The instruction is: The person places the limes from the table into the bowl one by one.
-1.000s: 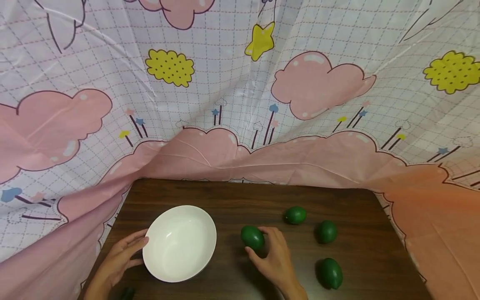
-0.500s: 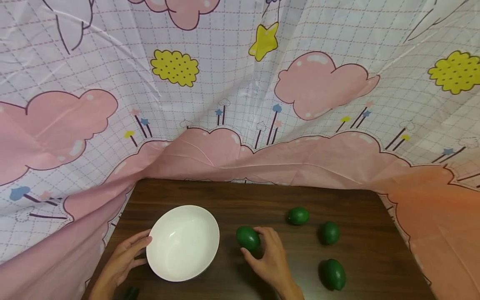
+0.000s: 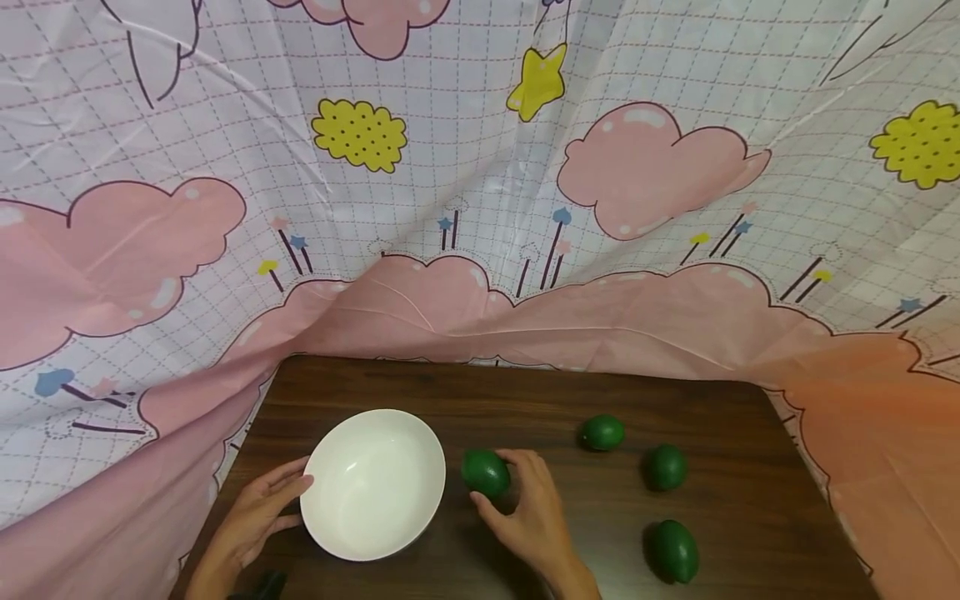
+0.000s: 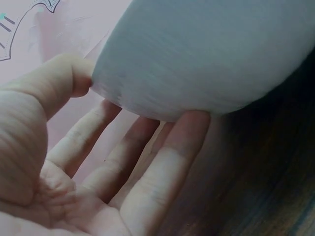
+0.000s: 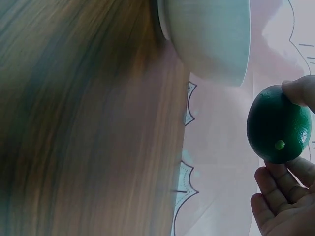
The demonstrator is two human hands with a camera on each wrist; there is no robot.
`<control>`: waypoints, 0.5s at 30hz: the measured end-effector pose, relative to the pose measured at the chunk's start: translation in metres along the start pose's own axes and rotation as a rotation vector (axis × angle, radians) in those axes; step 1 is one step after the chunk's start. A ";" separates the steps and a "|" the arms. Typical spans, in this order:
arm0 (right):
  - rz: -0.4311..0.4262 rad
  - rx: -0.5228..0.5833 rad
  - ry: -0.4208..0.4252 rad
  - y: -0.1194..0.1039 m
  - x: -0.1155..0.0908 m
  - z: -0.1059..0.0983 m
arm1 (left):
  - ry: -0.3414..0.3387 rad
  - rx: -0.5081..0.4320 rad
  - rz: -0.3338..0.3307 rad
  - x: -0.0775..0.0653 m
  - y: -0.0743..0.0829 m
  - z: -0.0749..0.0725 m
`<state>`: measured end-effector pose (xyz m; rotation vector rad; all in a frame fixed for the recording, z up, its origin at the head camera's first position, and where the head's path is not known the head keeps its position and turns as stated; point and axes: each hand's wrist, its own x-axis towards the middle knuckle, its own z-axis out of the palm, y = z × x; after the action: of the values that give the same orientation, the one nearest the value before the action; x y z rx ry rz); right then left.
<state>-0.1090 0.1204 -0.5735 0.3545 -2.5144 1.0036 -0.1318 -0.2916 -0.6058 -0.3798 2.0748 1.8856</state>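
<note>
A white bowl (image 3: 372, 487) stands on the left of the dark wooden table. My left hand (image 3: 258, 512) holds its left side, the thumb at the rim and the other fingers against the outer wall (image 4: 197, 59), as the left wrist view shows. Just right of the bowl, my right hand (image 3: 528, 512) pinches a glossy dark green lime (image 3: 486, 473) between thumb and fingers. In the right wrist view this lime (image 5: 275, 123) is raised above the tabletop, its small pale stem end showing, with the bowl's outer wall close by. The bowl's inside is bare.
Over on the right lie three more limes: one at the back (image 3: 603, 432), another behind the middle (image 3: 666, 467), a third nearer the front (image 3: 672, 552). A dark object (image 3: 270, 585) shows by the left wrist. Patterned cloth (image 3: 480, 308) hangs around the table (image 3: 540, 392).
My right hand has carried the lime leftward, nearer the bowl's right rim. The left hand keeps its hold on the bowl. The whole head view has shifted slightly.
</note>
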 end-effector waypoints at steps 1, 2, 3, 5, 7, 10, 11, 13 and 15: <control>-0.002 0.005 -0.004 -0.001 0.001 0.001 | 0.001 0.000 0.000 0.000 0.000 0.000; -0.006 0.010 -0.008 -0.003 0.002 0.002 | 0.004 -0.001 -0.001 0.000 0.000 0.000; -0.009 0.015 -0.012 -0.005 0.003 0.004 | 0.005 0.000 -0.001 0.001 0.000 0.000; -0.013 0.024 -0.020 -0.008 0.004 0.007 | 0.005 0.000 0.000 0.001 0.000 0.000; -0.016 0.035 -0.028 -0.012 0.004 0.010 | 0.005 -0.002 0.004 0.002 0.000 0.000; -0.023 0.046 -0.042 -0.016 0.005 0.014 | 0.014 -0.009 0.009 0.002 -0.001 -0.001; -0.022 0.048 -0.048 -0.018 0.005 0.015 | 0.018 -0.011 0.010 0.002 -0.001 0.000; -0.020 0.051 -0.058 -0.021 0.006 0.018 | 0.027 -0.010 0.011 0.001 -0.001 0.000; -0.014 0.053 -0.064 -0.023 0.006 0.020 | 0.030 -0.010 0.012 0.001 -0.002 0.001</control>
<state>-0.1114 0.0895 -0.5697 0.4259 -2.5419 1.0715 -0.1323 -0.2912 -0.6079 -0.4006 2.0922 1.9094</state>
